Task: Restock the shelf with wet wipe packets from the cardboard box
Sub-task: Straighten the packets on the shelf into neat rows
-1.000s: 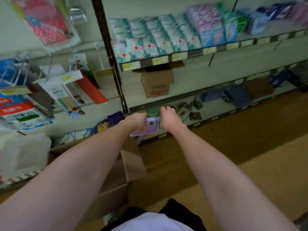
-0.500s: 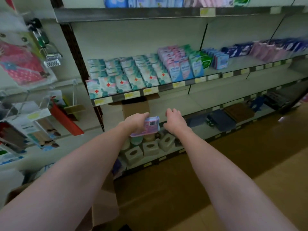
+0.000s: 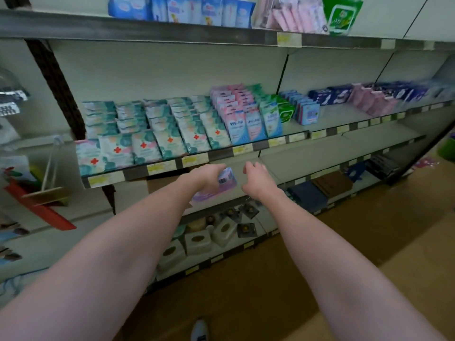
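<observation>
Both arms stretched out toward the shelf [image 3: 221, 153]. Left hand [image 3: 209, 177] curled around a pink-purple wet wipe packet [image 3: 227, 179], held just under the front edge of the middle shelf, below the teal packets with red crosses [image 3: 157, 143]. Right hand [image 3: 258, 180] just beside it, fingers loose and spread, gripping nothing, not touching the packet. More tissue boxes [image 3: 197, 242] way down on the bottom shelf. Kinda blurry overall.
</observation>
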`<control>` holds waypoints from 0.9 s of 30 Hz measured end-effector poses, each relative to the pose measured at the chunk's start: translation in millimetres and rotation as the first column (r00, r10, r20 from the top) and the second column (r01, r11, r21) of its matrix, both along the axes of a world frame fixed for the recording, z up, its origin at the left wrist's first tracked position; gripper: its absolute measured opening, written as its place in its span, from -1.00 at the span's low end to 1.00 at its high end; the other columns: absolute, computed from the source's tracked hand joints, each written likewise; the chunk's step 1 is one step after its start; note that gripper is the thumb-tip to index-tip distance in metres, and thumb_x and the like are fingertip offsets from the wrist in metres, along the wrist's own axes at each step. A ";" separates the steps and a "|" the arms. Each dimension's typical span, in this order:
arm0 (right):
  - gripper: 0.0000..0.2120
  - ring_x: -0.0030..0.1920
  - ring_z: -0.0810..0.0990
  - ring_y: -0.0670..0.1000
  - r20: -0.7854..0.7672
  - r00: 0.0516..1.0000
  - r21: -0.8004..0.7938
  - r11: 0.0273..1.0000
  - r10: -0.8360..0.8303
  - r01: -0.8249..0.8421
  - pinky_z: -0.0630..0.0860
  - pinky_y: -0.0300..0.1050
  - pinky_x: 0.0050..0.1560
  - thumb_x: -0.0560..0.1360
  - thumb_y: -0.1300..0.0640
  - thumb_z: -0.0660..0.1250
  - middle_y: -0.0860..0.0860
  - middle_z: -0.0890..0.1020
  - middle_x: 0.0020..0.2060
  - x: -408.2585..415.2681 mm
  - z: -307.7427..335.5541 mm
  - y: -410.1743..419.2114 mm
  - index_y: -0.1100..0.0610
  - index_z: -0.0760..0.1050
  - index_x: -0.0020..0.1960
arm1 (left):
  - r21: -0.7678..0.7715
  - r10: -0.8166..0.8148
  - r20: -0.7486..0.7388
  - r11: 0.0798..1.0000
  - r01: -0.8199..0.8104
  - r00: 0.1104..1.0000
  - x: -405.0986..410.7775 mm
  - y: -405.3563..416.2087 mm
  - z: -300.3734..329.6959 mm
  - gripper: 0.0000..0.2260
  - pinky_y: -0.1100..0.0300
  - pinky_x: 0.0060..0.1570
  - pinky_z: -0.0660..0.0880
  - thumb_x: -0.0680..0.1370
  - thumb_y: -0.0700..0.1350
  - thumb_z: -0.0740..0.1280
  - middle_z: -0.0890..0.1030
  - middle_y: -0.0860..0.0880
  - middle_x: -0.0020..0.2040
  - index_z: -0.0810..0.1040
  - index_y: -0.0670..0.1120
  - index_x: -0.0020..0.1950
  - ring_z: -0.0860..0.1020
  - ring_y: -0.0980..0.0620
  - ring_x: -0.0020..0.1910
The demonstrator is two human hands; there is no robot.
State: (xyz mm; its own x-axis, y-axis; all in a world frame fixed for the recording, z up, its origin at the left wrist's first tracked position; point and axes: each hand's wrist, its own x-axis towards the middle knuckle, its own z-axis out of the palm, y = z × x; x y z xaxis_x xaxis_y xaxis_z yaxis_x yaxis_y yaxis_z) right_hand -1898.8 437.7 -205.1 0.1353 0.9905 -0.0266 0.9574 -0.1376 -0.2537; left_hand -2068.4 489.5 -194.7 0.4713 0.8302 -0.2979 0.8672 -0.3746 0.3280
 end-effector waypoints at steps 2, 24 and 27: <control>-0.59 0.31 0.36 0.16 0.004 1.000 -0.001 1.000 -0.024 0.024 0.43 0.08 0.29 0.50 0.21 0.34 0.14 0.43 0.24 13.1 2.7 22.2 0.15 0.37 0.32 | -0.004 -0.023 0.039 1.000 0.024 0.999 15.7 25.1 0.6 -0.32 -0.01 0.15 0.53 0.43 -0.20 0.35 0.44 -0.05 0.40 0.23 0.01 0.53 0.48 -0.09 0.26; -0.54 0.32 0.38 0.25 0.039 0.999 -0.041 0.999 0.034 -0.032 0.46 0.07 0.24 0.53 0.10 0.35 0.21 0.40 0.28 164.7 13.9 194.8 0.20 0.33 0.36 | -0.144 0.127 0.282 0.985 -0.089 0.951 158.4 194.7 32.4 -0.50 0.07 -0.22 0.36 0.29 0.15 0.42 0.57 -0.20 -0.11 0.55 -0.21 0.02 0.52 -0.11 -0.20; -0.58 0.30 0.38 0.25 0.011 0.996 -0.018 0.996 0.084 -0.083 0.47 0.14 0.22 0.52 0.10 0.35 0.21 0.40 0.25 185.0 15.4 213.6 0.20 0.35 0.31 | -0.145 0.151 0.269 0.983 -0.115 0.951 177.1 204.7 27.6 -0.49 0.03 -0.11 0.47 0.26 0.04 0.46 0.59 -0.22 0.07 0.55 -0.20 0.11 0.59 -0.22 0.01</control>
State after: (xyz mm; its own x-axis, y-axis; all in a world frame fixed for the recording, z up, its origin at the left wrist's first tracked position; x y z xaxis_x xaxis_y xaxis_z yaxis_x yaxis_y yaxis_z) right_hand -1713.8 651.4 -189.7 0.0525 0.9977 -0.0430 0.9687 -0.0613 -0.2406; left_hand -1891.3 694.2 -167.1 0.4382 0.8551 -0.2770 0.7740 -0.2022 0.6001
